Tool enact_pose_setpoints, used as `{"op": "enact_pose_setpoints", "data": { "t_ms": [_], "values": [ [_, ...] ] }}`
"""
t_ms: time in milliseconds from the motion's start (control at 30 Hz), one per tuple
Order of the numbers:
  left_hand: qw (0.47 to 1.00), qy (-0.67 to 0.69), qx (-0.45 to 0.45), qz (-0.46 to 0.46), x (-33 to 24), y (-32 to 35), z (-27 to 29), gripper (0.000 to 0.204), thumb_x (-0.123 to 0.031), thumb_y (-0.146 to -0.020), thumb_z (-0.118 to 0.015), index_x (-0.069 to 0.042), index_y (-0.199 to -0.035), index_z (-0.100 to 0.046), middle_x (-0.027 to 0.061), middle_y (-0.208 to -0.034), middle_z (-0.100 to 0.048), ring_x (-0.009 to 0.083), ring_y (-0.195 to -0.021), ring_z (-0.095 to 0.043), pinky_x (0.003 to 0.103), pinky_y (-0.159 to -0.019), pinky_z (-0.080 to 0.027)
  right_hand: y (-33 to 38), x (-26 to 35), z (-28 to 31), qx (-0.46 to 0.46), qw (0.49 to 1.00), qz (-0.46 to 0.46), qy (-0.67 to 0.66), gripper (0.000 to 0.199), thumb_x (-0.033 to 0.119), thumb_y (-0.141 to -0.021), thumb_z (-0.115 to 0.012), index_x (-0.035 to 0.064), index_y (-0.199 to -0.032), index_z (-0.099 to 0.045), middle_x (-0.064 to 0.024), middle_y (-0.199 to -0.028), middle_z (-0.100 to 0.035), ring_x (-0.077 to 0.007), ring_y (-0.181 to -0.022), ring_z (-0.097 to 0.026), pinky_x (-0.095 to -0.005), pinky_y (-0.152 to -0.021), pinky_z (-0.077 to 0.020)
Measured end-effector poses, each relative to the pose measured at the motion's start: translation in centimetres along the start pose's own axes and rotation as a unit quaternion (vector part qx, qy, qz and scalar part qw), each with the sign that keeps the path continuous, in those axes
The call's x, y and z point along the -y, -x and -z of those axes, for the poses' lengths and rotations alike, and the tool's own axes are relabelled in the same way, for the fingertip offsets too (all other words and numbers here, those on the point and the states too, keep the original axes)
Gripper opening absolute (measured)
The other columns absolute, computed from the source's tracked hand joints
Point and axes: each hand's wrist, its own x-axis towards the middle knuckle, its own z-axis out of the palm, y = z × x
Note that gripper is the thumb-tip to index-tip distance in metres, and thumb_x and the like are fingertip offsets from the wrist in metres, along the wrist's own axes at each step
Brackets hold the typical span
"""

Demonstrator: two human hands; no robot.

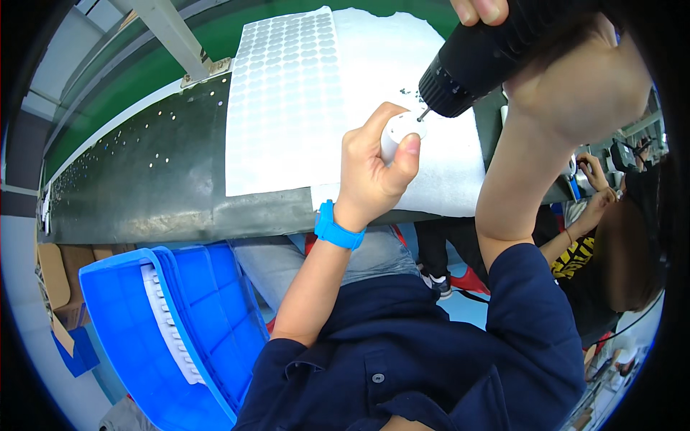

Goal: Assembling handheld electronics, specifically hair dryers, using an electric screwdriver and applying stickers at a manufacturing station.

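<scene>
My left hand [377, 161], with a blue watch on its wrist, is wrapped round a white cylindrical part [392, 136] just above the table. Its round end faces up and to the right. My right hand [575, 79] grips a black power screwdriver [478, 57] at the upper right, tilted down to the left. The thin metal bit [424, 113] meets the edge of the white part's end face. Several small dark screws [408, 93] lie on the white sheet behind the part.
White foam sheet [445, 165] and a sheet of round stickers [284, 100] cover part of the dark table [180, 194]. Small pale dots are scattered at its left. Blue bins [122, 316] stand at my lower left. A metal post [169, 36] rises behind. Another person [611, 244] works at the right.
</scene>
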Motion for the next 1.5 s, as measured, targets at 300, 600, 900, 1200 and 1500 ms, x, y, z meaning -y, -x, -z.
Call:
{"op": "enact_pose_setpoints", "data": {
  "t_ms": [300, 600, 900, 1200, 1500],
  "values": [
    [1.000, -0.012, 0.014, 0.024, -0.2, -0.7, -0.2, 0.022, -0.020, -0.081, -0.062, 0.000, -0.088, -0.055, 0.0026, -0.063, -0.054, 0.0087, -0.056, -0.050, 0.023, -0.052, -0.040, -1.0, 0.9, 1.1, 0.038, 0.996, 0.065, 0.049, 0.065, 0.057, -0.083, -0.048, -0.0054, -0.102, -0.047, -0.0160, -0.067, -0.055, -0.0194, -0.049, -0.057, -0.0290, -0.045, -0.0482],
    [0.855, -0.491, 0.169, -0.010, -1.8, -6.6, 1.9, 0.014, -0.010, -0.071, -0.063, 0.002, -0.077, -0.064, 0.0188, -0.072, -0.063, 0.0333, -0.061, -0.061, 0.037, -0.060, -0.048, -0.7, 4.8, 11.3, 0.139, 0.984, 0.097, 0.051, 0.034, 0.028, -0.086, -0.055, -0.0003, -0.104, -0.057, -0.0084, -0.069, -0.053, -0.0157, -0.050, -0.054, -0.0286, -0.048, -0.0458],
    [0.754, -0.582, 0.303, -0.018, 6.0, -10.2, -1.5, 0.017, -0.010, -0.067, -0.064, -0.007, -0.082, -0.069, 0.0175, -0.077, -0.065, 0.0346, -0.072, -0.062, 0.041, -0.066, -0.050, 1.7, 5.8, 13.6, 0.082, 0.995, 0.053, -0.025, 0.037, 0.030, -0.081, -0.056, 0.0011, -0.105, -0.056, -0.0091, -0.078, -0.049, -0.0154, -0.061, -0.051, -0.0281, -0.058, -0.0415],
    [0.710, -0.611, 0.347, -0.048, 7.7, -9.7, -2.9, 0.017, -0.008, -0.065, -0.065, -0.009, -0.081, -0.069, 0.0147, -0.075, -0.065, 0.0311, -0.073, -0.064, 0.040, -0.064, -0.051, 2.7, 5.4, 15.6, 0.035, 0.994, 0.000, -0.104, 0.042, 0.032, -0.076, -0.058, 0.0025, -0.105, -0.054, -0.0097, -0.087, -0.044, -0.0150, -0.071, -0.048, -0.0276, -0.069, -0.0372],
    [0.850, -0.447, 0.264, -0.084, 2.4, -9.2, -0.6, 0.006, -0.009, -0.070, -0.064, -0.005, -0.074, -0.067, 0.0136, -0.074, -0.067, 0.0261, -0.070, -0.066, 0.035, -0.061, -0.051, 1.9, 3.9, 10.4, -0.051, 0.998, -0.018, -0.040, 0.035, 0.029, -0.080, -0.056, 0.0029, -0.103, -0.053, -0.0087, -0.080, -0.047, -0.0148, -0.062, -0.050, -0.0274, -0.061, -0.0410]
  ]
}}
